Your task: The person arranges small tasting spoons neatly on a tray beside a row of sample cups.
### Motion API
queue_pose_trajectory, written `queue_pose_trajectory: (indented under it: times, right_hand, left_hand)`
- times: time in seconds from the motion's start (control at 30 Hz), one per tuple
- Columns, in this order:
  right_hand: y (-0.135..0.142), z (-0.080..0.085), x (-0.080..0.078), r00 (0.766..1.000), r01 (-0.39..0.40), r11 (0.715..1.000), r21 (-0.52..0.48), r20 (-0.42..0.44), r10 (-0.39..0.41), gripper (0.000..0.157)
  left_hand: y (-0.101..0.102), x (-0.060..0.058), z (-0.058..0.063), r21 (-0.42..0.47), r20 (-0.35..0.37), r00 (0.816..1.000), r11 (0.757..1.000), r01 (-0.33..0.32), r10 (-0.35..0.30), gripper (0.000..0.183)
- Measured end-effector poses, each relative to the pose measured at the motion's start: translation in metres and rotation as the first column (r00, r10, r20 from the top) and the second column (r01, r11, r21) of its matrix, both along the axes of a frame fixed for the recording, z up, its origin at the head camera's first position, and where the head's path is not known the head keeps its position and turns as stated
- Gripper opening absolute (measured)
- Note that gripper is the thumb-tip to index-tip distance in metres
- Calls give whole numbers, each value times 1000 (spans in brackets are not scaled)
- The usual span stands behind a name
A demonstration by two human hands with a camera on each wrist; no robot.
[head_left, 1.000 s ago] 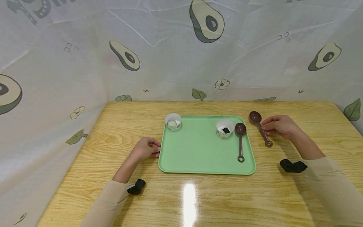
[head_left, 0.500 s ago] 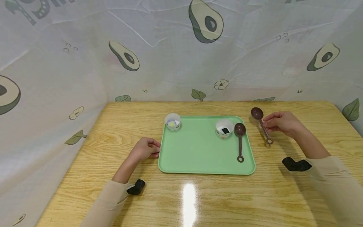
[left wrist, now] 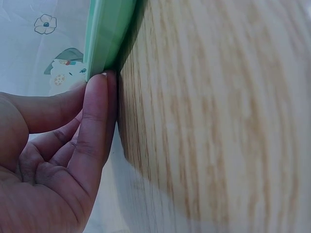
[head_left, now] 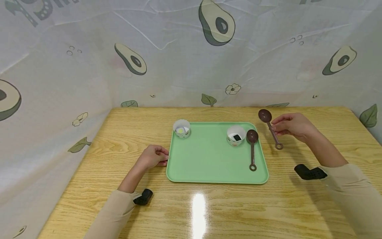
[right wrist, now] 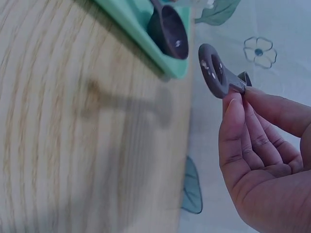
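My right hand (head_left: 293, 127) pinches the handle of a dark brown spoon (head_left: 265, 116) between thumb and fingers, right of the tray. In the right wrist view the ring end of this spoon (right wrist: 214, 72) points at the camera, and its shadow falls on the table below. My left hand (head_left: 155, 156) pinches the left edge of the green tray (head_left: 209, 172); in the left wrist view its thumb and fingertips meet at the tray's rim (left wrist: 99, 53). A second brown spoon (head_left: 252, 136) lies on the tray's right side, its bowl near the back.
A small white patterned cup (head_left: 236, 136) holding a black piece stands beside the lying spoon. Another such cup (head_left: 182, 128), with something pale and yellow inside, is at the tray's back left corner. Behind the wooden table (head_left: 134, 126) hangs an avocado-print cloth (head_left: 176, 59).
The right hand has raised the spoon off the table, first slightly rightward and away, then leftward toward the tray. The left hand and the tray stay in place.
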State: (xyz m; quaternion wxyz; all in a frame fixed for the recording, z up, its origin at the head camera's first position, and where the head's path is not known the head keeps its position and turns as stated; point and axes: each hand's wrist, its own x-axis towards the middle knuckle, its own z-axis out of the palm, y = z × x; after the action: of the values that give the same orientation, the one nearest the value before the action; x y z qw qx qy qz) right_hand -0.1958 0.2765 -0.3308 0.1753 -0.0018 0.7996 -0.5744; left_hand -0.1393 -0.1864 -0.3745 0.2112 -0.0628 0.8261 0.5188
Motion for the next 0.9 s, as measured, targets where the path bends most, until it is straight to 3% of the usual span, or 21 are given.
queue_pose_trajectory:
  times: [0.5,0.9]
  right_hand:
    - [-32,15,6,999,-18,997,-80,-32,15,20]
    - [-54,14,9,999,-26,993,-112,-49,21,22]
  left_hand:
    - [0,-1,0,3,2,1000,1000,3,-3,14]
    - [1,0,0,10,4,1000,1000,-6,6,14]
